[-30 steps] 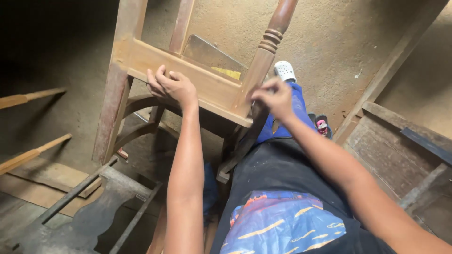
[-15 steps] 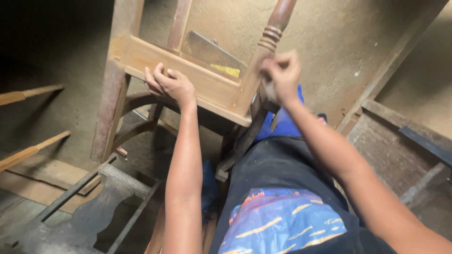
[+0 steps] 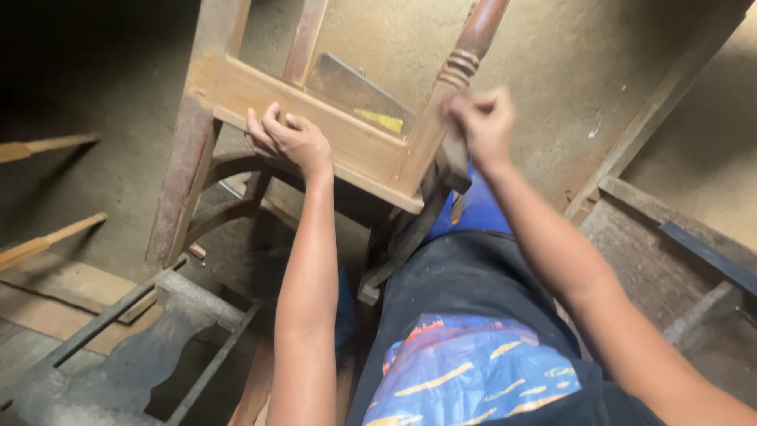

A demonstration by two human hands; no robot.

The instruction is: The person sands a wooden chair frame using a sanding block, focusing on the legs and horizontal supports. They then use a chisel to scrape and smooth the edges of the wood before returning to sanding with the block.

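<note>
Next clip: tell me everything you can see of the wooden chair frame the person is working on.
The wooden chair frame is bare, unfinished-looking wood with worn reddish patches. It lies tipped against the person's lap, its legs pointing away over the dirt floor. One leg is square, another lathe-turned with ringed beads. The left hand grips the flat seat rail; the right hand presses on the turned leg below the beads.

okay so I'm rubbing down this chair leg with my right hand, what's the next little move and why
Probably draw the right hand back down the squared part of the turned leg toward the corner joint. It sits pinched high against the leg, just under the ringed turning, while the left hand grips the seat rail and steadies the chair frame. What the fingers pinch is too blurred to tell.
</note>
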